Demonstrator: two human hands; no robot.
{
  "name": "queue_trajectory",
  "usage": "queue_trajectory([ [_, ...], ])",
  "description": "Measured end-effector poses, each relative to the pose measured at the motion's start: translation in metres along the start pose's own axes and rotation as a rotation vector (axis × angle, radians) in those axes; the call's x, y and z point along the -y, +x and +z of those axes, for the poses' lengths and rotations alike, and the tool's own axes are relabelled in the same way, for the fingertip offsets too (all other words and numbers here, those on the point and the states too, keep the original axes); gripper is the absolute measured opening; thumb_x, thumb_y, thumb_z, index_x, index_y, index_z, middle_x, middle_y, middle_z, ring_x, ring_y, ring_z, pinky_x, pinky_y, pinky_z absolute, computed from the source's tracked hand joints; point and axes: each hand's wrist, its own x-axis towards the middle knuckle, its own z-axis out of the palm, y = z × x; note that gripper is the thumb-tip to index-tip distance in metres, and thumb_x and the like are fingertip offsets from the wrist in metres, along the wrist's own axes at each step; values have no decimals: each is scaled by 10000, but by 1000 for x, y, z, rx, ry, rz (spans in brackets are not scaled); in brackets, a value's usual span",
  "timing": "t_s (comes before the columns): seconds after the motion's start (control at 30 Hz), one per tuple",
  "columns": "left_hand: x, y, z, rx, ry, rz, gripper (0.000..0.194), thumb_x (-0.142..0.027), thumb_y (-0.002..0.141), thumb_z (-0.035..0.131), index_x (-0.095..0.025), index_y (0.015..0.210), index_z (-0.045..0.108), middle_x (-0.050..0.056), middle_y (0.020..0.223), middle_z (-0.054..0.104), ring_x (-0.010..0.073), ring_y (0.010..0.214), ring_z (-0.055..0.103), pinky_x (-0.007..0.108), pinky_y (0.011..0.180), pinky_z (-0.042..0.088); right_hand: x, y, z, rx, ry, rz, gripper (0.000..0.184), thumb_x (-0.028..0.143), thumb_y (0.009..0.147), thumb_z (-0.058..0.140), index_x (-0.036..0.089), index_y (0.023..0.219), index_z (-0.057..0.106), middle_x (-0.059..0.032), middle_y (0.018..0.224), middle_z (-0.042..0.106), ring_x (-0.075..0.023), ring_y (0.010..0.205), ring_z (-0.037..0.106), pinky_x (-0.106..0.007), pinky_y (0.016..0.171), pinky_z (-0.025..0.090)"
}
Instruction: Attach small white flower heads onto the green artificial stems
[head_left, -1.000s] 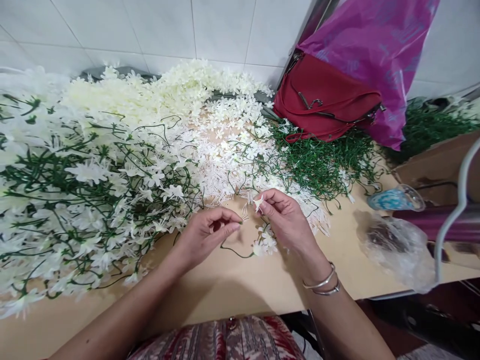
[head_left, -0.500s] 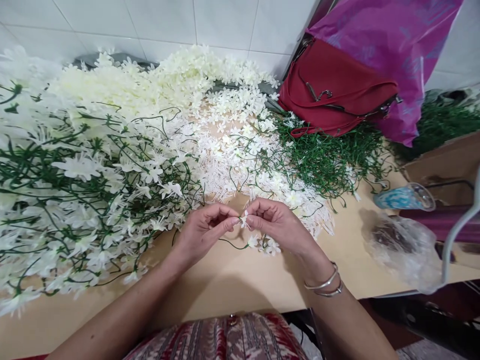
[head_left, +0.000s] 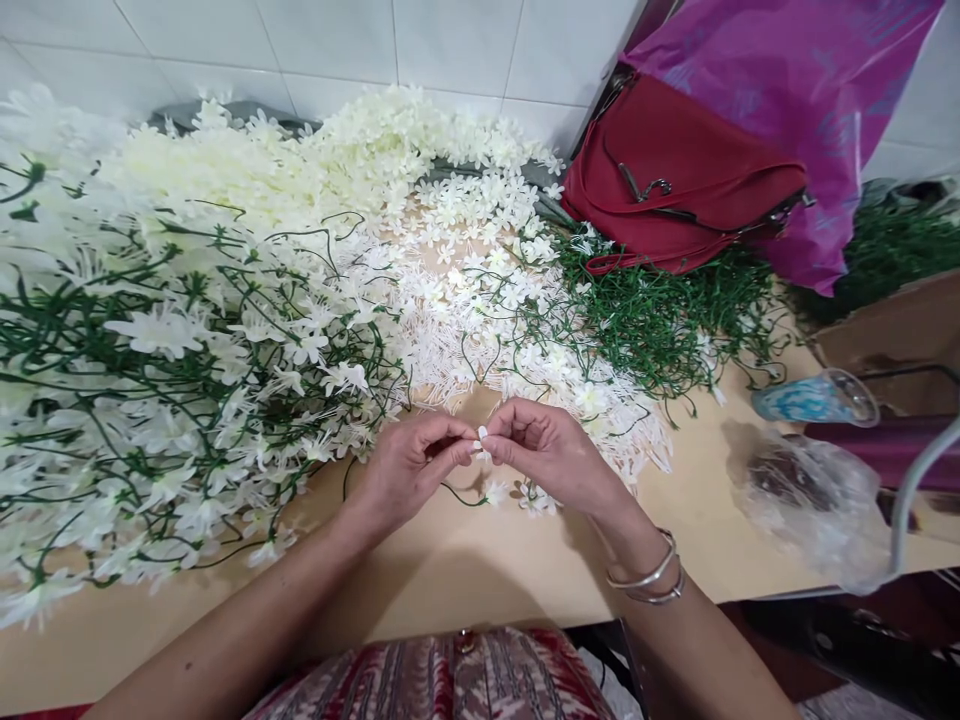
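Over the table's front part my two hands meet fingertip to fingertip. My left hand pinches the green stem of an artificial flower; the stem's very end is hidden by the fingers. Between thumb and forefinger, my right hand grips a small white artificial flower at the point where the hands meet. Below them a white blossom hangs on the curved stem, near a few loose blossoms. Behind my hands lie white stamen pieces and loose white petals.
A large heap of green-stemmed white flowers covers the left. Green stems lie at right, under a red handbag and beside a purple bag. Farther right are a plastic cup, a clear plastic bag and a grey tube.
The small white flower between my fingertips has turned and its petals show more clearly. My hands stay almost in place. The view has shifted slightly.
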Motion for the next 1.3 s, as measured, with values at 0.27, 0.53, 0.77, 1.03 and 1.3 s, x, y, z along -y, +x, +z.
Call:
queue_trajectory([
  [0.27, 8, -1, 1, 14, -129, -42, 136, -280, 967, 692, -204, 1024, 789, 42, 925, 811, 161, 801, 730, 256, 738, 531, -3, 2, 1, -15, 2, 18, 266, 422, 860, 786, 193, 829, 655, 30, 698, 614, -105, 619, 519, -268, 581, 390],
  [0.53, 9, -2, 3, -57, -259, -160, 127, -294, 919, 757, -228, 1021, 794, 16, 904, 821, 160, 808, 764, 236, 729, 576, 1, 3, 0, -15, -18, 15, 191, 358, 879, 754, 205, 820, 656, 39, 682, 605, -97, 598, 473, -280, 578, 363],
  [0.77, 5, -4, 3, -50, -181, -106, 77, -251, 958, 710, -228, 958, 784, -14, 834, 799, 130, 756, 749, 200, 696, 537, 2, 2, 3, -11, -32, 20, 200, 371, 879, 729, 200, 832, 636, 38, 690, 596, -100, 616, 494, -279, 584, 363],
  [1.03, 9, -5, 7, -79, -190, -122, 110, -287, 965, 694, -212, 937, 769, -7, 840, 797, 152, 776, 770, 219, 716, 575, -2, 3, 12, -64, -61, 9, 176, 339, 879, 711, 207, 812, 615, 35, 718, 585, -102, 627, 488, -283, 591, 381],
  [1.3, 8, -2, 7, -77, -327, -190, 187, -341, 923, 749, -214, 1060, 755, 35, 987, 824, 188, 901, 792, 292, 834, 622, -4, 3, -2, -2, 83, 9, 214, 423, 894, 763, 244, 972, 676, 13, 830, 663, -129, 740, 627, -300, 722, 519],
])
